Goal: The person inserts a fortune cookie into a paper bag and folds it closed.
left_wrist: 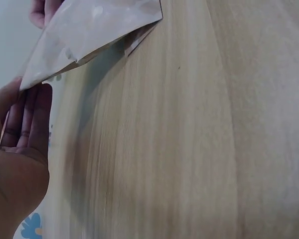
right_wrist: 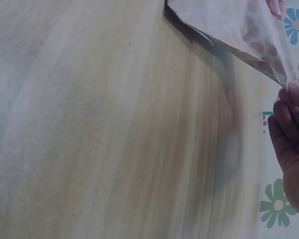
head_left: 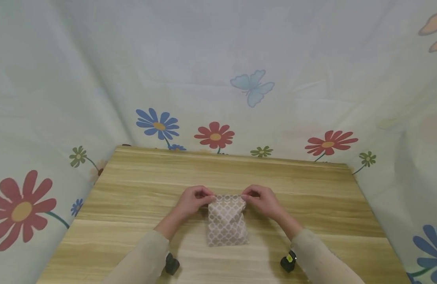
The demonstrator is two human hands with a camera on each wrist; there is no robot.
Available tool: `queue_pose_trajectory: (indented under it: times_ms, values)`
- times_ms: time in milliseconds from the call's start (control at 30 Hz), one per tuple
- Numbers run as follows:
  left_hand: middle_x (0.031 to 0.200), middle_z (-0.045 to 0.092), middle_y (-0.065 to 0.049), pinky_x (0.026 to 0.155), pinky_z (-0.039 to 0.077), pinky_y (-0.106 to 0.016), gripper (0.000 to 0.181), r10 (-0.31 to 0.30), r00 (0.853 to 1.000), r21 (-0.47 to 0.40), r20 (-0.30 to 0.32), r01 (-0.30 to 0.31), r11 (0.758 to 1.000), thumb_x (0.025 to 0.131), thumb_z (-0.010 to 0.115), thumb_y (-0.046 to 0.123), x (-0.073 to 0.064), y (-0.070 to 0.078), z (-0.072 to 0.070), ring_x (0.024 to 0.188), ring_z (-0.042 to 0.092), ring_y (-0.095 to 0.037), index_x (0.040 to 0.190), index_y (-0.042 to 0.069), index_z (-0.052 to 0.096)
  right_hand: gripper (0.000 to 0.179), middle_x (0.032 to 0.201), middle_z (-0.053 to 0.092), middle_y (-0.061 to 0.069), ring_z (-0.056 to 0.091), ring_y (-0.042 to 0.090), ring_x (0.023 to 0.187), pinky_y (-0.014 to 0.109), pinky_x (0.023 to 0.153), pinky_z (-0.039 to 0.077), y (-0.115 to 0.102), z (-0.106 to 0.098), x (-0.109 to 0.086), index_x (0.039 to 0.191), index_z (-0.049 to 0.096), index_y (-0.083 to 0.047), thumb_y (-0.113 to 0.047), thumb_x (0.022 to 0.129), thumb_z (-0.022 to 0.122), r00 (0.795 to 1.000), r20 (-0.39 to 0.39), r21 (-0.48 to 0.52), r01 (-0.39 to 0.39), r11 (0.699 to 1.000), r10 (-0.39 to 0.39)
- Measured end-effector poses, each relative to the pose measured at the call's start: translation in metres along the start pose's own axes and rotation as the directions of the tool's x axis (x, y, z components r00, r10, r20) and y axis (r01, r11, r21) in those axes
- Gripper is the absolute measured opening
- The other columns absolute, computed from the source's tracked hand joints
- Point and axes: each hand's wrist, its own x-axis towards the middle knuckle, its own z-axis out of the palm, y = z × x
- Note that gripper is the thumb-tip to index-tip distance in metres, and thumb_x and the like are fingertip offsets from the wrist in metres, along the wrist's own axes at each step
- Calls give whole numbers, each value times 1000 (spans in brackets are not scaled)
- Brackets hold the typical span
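Observation:
A small patterned paper bag [head_left: 227, 225], pale with a brownish-grey lattice print, is held over the middle of the table. My left hand [head_left: 195, 200] pinches its far left corner between thumb and fingers. At the opposite far corner my right hand [head_left: 262, 200] does the same. In the left wrist view the bag [left_wrist: 97, 32] slopes from the left hand [left_wrist: 25, 134] down toward the tabletop. The right wrist view has the right hand [right_wrist: 294, 129] gripping the tip of the bag [right_wrist: 229, 25], its side fold showing. Whatever is inside the bag is hidden.
The wood-grain table [head_left: 140, 177] reaches back to a hanging cloth [head_left: 190, 51] printed with flowers and a butterfly. Cloth also closes in both sides. Black wrist devices [head_left: 172, 264] sit under the sleeves, near the table's front.

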Motion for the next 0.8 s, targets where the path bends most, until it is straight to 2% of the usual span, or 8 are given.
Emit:
queue_pose_trajectory:
  times_ms: [167,400,600,800]
  values:
    - [99,78,-4,78,59,-26,12,8,1000,56,0,-8,998,94,83,16,4,-2,1,86,71,-15,99,6,78,4,104,78,0,74,23,106,44,98,60,4,2,1,103,78,-12,-13,101,74,1000,-16,-32,-14,999,14]
    - [99,78,0,83,60,-31,8,21,1000,160,-19,-18,987,95,82,15,12,-3,3,89,71,-14,101,10,80,6,102,79,-1,74,20,100,43,94,61,3,3,4,103,80,-13,-17,100,76,999,-36,-103,-24,994,21]
    - [101,76,2,87,61,-34,19,-9,1000,211,-7,10,977,96,82,19,16,-1,2,93,71,-14,113,13,79,12,101,80,-3,74,15,95,38,89,61,5,0,5,107,81,-13,-20,98,80,999,-45,-132,-37,991,31]
    - [105,77,0,91,61,-39,25,-9,1000,243,-26,15,970,96,82,20,16,1,0,98,72,-17,118,11,77,21,104,80,1,75,18,97,40,92,61,7,-8,4,114,80,-6,-18,97,80,999,-26,-144,-32,989,28]
